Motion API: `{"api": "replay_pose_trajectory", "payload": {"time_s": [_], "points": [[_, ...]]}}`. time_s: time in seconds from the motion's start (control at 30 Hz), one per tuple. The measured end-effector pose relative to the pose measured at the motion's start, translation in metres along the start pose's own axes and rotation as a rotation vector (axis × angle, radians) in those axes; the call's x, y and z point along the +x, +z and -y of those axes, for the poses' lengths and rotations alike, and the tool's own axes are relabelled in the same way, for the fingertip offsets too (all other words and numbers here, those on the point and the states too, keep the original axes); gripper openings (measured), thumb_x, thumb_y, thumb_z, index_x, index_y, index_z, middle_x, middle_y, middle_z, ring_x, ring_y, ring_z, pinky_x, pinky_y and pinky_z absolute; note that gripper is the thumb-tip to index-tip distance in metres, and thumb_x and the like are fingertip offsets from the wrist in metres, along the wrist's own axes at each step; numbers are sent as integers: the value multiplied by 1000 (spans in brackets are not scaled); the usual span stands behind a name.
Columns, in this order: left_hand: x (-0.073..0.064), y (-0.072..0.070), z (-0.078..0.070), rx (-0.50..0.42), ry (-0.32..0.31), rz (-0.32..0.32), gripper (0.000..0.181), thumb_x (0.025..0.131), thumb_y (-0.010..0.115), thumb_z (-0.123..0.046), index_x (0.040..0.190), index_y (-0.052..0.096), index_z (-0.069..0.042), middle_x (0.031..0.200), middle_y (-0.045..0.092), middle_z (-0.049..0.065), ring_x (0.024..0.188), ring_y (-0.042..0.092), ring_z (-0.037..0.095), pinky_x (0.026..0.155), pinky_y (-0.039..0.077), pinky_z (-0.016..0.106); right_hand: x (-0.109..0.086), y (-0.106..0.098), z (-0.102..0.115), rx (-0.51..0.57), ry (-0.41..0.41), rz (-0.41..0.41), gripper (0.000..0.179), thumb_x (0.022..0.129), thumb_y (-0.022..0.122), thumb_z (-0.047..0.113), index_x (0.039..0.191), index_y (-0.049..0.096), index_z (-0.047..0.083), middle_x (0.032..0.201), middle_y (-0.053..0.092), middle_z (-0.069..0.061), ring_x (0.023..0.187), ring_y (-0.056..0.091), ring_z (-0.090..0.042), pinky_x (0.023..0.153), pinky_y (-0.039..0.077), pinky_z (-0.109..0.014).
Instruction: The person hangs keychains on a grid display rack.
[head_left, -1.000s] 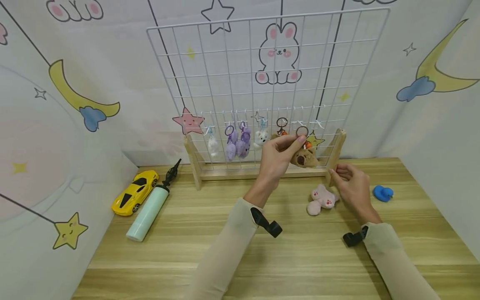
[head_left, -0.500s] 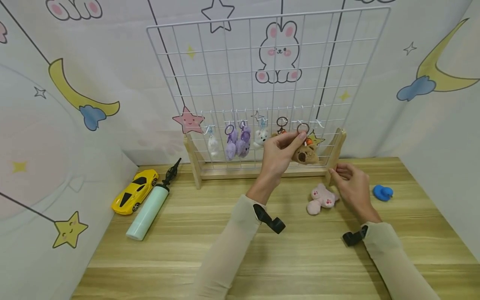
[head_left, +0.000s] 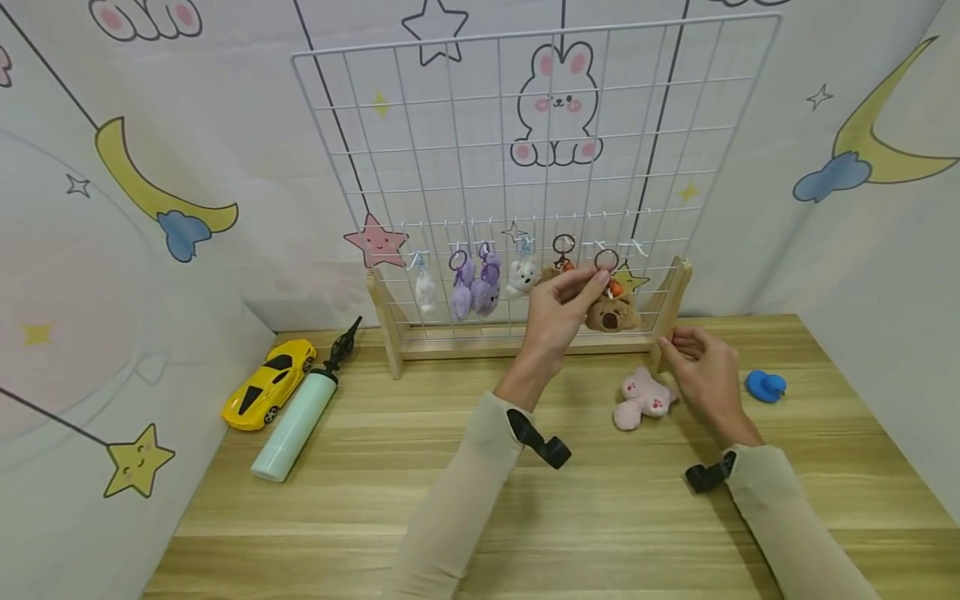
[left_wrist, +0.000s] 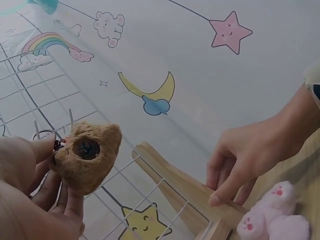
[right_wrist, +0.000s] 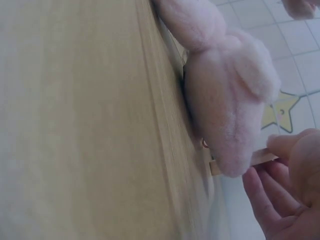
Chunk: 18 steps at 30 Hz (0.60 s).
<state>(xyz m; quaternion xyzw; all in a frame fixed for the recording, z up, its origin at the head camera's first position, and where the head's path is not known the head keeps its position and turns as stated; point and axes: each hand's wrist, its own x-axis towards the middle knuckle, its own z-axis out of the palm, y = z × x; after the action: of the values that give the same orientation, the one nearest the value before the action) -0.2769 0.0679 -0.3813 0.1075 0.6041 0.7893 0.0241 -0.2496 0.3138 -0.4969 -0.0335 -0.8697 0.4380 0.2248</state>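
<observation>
A brown plush keychain [head_left: 611, 315] with a dark nose and an orange ornament is at the right part of the white wire grid [head_left: 498, 125]. My left hand [head_left: 553, 315] pinches it near its metal ring [head_left: 606, 260], which overlaps a hook in the head view. In the left wrist view, the plush head [left_wrist: 92, 155] lies beside the curled fingers. My right hand [head_left: 705, 371] grips the wooden leg [head_left: 672, 292] at the grid's right end, between thumb and fingers. Close to that hand, a pink plush [head_left: 645, 395] with paw prints lies on the table.
On the grid hang a white plush [head_left: 425, 292], two purple plushes [head_left: 462, 292], a white bear [head_left: 522, 277] and another brown keychain [head_left: 563, 244], partly behind the left hand. A yellow toy car [head_left: 270, 383] and mint pump [head_left: 296, 425] lie left; a blue rubber duck [head_left: 766, 386] sits right.
The brown keychain has turned so its nose faces more to the front. My left hand has shifted slightly right; the right hand stays on the wooden leg.
</observation>
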Motion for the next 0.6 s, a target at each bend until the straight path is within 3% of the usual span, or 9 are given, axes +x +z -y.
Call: {"api": "replay_pose_trajectory", "payload": {"time_s": [0.13, 0.43, 0.6], "points": [[0, -2, 2, -14, -20, 2, 29, 103, 77, -24, 127, 80, -8, 127, 80, 9, 109, 73, 7, 92, 59, 22, 0, 0, 0, -11, -5, 8, 38, 104, 75, 31, 121, 75, -3, 118, 79, -25, 108, 79, -31, 79, 53, -3], [0, -6, 7, -4, -86, 35, 32, 106, 73, -32, 132, 78, -13, 134, 77, 3, 124, 69, 10, 113, 55, 36, 0, 0, 0, -5, -7, 4, 36, 103, 76, 29, 121, 76, -3, 117, 79, -26, 110, 79, -36, 79, 54, -3], [-1, -7, 8, -35, -74, 46, 30, 107, 73, -29, 132, 78, -15, 134, 75, 1, 122, 68, 10, 109, 56, 32, 0, 0, 1, -14, -14, 6, 36, 103, 76, 29, 120, 76, -3, 116, 79, -26, 109, 80, -34, 79, 54, -3]]}}
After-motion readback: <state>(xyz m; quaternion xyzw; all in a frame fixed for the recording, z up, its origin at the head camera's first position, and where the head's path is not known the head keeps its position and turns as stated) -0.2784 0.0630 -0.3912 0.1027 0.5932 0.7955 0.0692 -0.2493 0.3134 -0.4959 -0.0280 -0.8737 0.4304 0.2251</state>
